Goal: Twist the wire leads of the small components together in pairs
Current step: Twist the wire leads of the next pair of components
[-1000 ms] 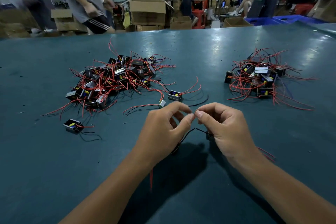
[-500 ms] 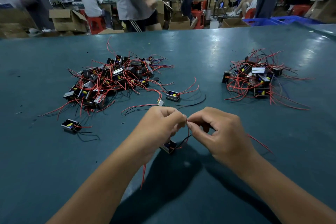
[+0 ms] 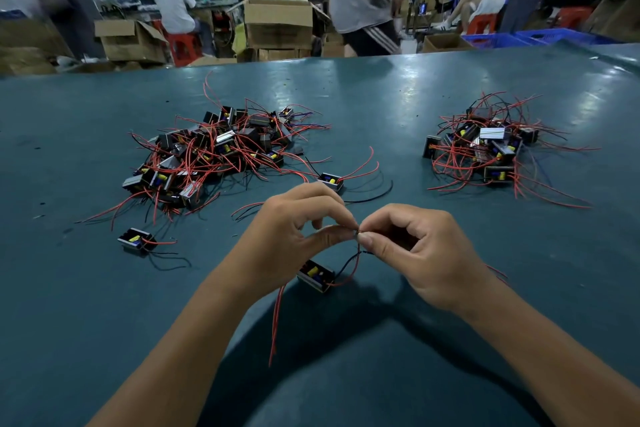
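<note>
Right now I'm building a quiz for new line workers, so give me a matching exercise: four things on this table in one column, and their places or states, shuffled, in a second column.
Things:
1. large tangled heap of small black components with red wire leads
2. smaller heap of the same components
3. lone black component with a yellow part
4. small black component below the hands

Places or states:
A. far right of the teal table
B. its leads pinched by the left hand and right hand
C. far left of centre
D. alone, near the left heap's front edge

Pairs: 1-C, 2-A, 3-D, 4-B
</note>
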Available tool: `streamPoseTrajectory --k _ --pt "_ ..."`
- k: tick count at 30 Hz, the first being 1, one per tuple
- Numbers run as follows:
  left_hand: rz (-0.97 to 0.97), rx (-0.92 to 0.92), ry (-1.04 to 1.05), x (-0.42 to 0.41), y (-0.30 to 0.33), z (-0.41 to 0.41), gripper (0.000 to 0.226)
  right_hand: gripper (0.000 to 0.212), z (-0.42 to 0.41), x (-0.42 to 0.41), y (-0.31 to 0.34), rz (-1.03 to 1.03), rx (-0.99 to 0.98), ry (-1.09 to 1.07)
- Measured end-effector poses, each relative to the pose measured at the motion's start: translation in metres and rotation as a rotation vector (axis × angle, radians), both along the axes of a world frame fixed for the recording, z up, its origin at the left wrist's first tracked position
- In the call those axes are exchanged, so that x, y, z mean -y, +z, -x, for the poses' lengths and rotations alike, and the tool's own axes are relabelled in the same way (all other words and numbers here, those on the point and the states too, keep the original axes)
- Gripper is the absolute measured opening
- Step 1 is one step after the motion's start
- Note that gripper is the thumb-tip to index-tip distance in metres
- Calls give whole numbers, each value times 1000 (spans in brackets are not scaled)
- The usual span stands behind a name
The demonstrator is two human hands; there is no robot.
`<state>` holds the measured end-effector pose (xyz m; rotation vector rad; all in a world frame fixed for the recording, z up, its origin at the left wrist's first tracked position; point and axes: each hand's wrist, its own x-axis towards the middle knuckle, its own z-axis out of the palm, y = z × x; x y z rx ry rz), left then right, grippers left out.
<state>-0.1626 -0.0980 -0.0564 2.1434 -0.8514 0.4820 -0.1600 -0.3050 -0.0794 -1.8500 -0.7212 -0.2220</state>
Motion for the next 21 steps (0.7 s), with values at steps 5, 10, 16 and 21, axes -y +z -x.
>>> streamPoseTrajectory --k 5,10,16,21 --pt "-105 68 -12 -6 1 0 10 3 0 -1 0 40 57 3" --pt "-161 83 -8 -4 5 2 17 4 0 -1 0 68 64 1" --pt "-122 -112 49 5 0 9 13 3 4 -2 3 135 210 -75" --pt "509 -965 79 24 -1 12 28 3 6 -3 3 214 328 -123"
